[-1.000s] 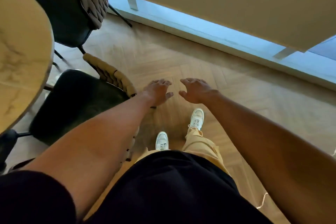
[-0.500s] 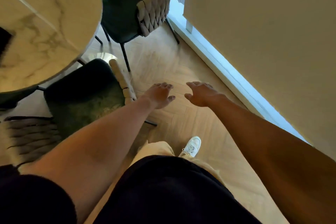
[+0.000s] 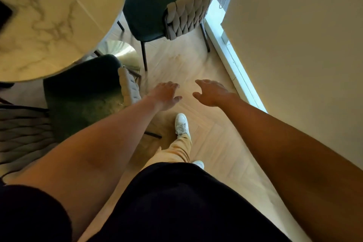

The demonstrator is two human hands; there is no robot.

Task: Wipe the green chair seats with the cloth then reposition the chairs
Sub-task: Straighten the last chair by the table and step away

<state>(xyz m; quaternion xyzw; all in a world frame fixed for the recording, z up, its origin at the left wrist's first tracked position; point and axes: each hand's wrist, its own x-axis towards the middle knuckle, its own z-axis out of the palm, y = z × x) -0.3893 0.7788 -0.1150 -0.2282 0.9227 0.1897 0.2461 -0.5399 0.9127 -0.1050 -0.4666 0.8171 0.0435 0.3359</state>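
Both hands, left hand and right hand, reach forward loose-fingered and hold nothing, probably heading for the far chair.

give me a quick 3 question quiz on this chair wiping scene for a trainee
1. True or false: the left hand is holding a cloth.
2. Multiple choice: where is the nearer green chair relative to the marble table? A) tucked partly under its edge B) tipped over on the floor C) stacked on the far chair
3. Short answer: what do the fingers of the right hand touch?

Key
1. False: both hands are empty, and no cloth is in view.
2. A
3. Nothing: the hand hangs over the wooden floor, fingers loosely spread.
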